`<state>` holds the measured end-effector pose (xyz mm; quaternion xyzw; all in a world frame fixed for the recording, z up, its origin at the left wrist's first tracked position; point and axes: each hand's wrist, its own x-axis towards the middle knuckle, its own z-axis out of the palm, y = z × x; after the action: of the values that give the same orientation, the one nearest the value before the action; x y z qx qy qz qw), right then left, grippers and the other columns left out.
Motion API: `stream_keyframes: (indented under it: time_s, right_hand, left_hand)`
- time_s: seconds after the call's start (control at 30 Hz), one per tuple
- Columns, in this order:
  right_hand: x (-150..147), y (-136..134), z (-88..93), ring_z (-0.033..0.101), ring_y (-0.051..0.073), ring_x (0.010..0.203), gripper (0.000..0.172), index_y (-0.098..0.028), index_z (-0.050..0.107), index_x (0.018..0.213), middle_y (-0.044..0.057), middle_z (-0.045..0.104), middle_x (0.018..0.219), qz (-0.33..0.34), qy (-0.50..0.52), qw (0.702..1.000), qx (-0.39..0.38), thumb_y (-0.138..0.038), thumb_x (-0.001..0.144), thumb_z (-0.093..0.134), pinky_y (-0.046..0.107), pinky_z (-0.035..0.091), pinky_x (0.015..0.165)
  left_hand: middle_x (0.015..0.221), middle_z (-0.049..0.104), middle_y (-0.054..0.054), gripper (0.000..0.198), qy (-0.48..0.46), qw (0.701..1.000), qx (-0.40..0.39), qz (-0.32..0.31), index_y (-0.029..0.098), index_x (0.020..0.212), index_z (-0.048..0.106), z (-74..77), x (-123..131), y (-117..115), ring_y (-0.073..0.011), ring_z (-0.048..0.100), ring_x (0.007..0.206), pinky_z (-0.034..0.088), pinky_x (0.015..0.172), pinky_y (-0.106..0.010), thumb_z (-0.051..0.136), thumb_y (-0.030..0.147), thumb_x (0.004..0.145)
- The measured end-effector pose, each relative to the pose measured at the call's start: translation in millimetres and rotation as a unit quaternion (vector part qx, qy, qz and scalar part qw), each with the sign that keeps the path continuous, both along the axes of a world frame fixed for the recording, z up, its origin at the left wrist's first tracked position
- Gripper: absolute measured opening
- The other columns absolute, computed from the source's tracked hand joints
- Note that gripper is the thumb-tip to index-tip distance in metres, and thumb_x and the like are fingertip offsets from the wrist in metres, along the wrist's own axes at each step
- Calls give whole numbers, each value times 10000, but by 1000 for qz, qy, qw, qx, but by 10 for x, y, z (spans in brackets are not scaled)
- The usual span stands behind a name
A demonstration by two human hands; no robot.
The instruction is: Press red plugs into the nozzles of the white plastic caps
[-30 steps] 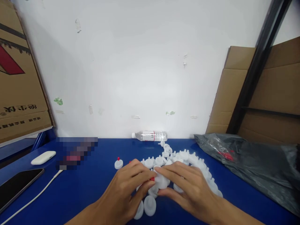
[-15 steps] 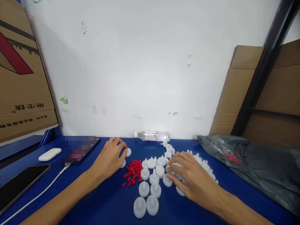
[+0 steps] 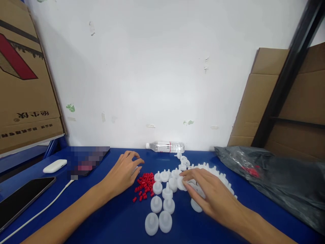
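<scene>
Both my hands are down on the blue table (image 3: 106,217). My left hand (image 3: 124,174) is curled over a white cap (image 3: 136,168) just left of a small heap of red plugs (image 3: 144,184); most of that cap is hidden under the fingers. My right hand (image 3: 204,191) lies on the pile of white caps (image 3: 215,174), its thumb and fingertips closed round one white cap (image 3: 181,183). More white caps (image 3: 162,205) stand stem-up in loose rows between my two hands.
A clear water bottle (image 3: 166,146) lies against the wall. A black plastic bag (image 3: 276,176) fills the right side. At the left lie a dark tablet (image 3: 22,196), a white case (image 3: 54,166) and a white cable (image 3: 48,205). Cardboard boxes (image 3: 22,84) flank the table.
My hands parted from a cap held together at the centre. The left went to the far left with a red-plugged cap; the right shifted onto the cap pile and closed on a cap.
</scene>
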<state>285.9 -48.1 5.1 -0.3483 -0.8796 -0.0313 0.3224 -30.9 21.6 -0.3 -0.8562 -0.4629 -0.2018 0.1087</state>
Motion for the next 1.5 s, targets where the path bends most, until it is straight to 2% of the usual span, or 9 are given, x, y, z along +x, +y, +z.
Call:
stream_keyframes:
  time_s: [0.17,0.37,0.53,0.73,0.87,1.07,1.2,1.33,1.5]
  right_hand:
    - [13,-28,0,737,207,981,77,-229,482,1111,109,717,1158,0,27,1000,8,-215,1054,432,329,606,803]
    - [19,-17,-17,701,226,1115,89,-249,534,1108,83,697,1186,15,1,1000,9,-214,1045,483,355,600,869]
    - [26,15,-41,717,217,1075,195,-268,576,1226,84,655,1286,15,-17,1000,2,-249,1074,455,346,615,825]
    - [52,56,-109,703,230,1109,251,-281,579,1300,93,633,1320,16,-17,1000,-1,-266,1068,485,359,617,847]
    - [44,35,-95,702,230,1088,266,-284,578,1316,92,633,1309,13,-20,1000,2,-261,1068,485,374,613,851]
    - [-3,-48,9,701,212,965,279,-287,577,1332,73,664,1168,6,-26,1000,-6,-319,1070,488,371,599,806]
    - [2,-43,-15,698,233,986,351,-272,538,1394,87,668,1169,-2,-22,1000,19,-344,1050,537,387,600,804]
    - [13,-29,-71,700,249,1018,367,-233,551,1376,107,679,1184,4,-16,999,48,-345,1028,587,388,603,804]
    - [-24,-62,-93,721,243,1060,328,-239,586,1307,73,737,1199,22,5,999,32,-349,1003,641,389,590,887]
  left_hand:
    - [1240,612,-83,201,6,999,-14,-39,253,1007,762,-64,36,6,-299,513,1196,450,963,-461,564,281,1018]
    - [1227,618,-83,208,0,999,-26,-45,254,995,780,-134,26,54,-304,521,1184,445,944,-466,578,297,1021]
    - [1197,640,-68,211,-11,998,-33,-53,257,940,784,-158,22,76,-289,542,1152,446,922,-447,586,262,1014]
    - [1132,676,-62,136,-39,997,-33,-58,232,925,753,-151,44,81,-281,575,1103,451,906,-444,627,214,973]
    - [1071,711,-40,114,-64,995,-31,-64,237,928,731,-106,64,63,-268,616,1063,466,891,-433,629,193,955]
    - [1043,738,-40,110,-127,990,-1,-68,216,990,678,-55,116,-36,-241,637,1087,510,934,-400,570,238,994]
    - [1017,740,-25,92,-157,977,58,-134,216,1049,669,-28,199,-150,-203,640,997,522,883,-355,592,213,1000]
    - [1016,720,-41,198,-148,959,123,-209,219,1202,655,22,329,-296,-185,626,905,493,821,-342,581,186,1022]
    - [917,721,-17,123,-171,941,121,-266,219,1100,672,32,498,-477,-164,635,813,447,792,-342,607,166,1012]
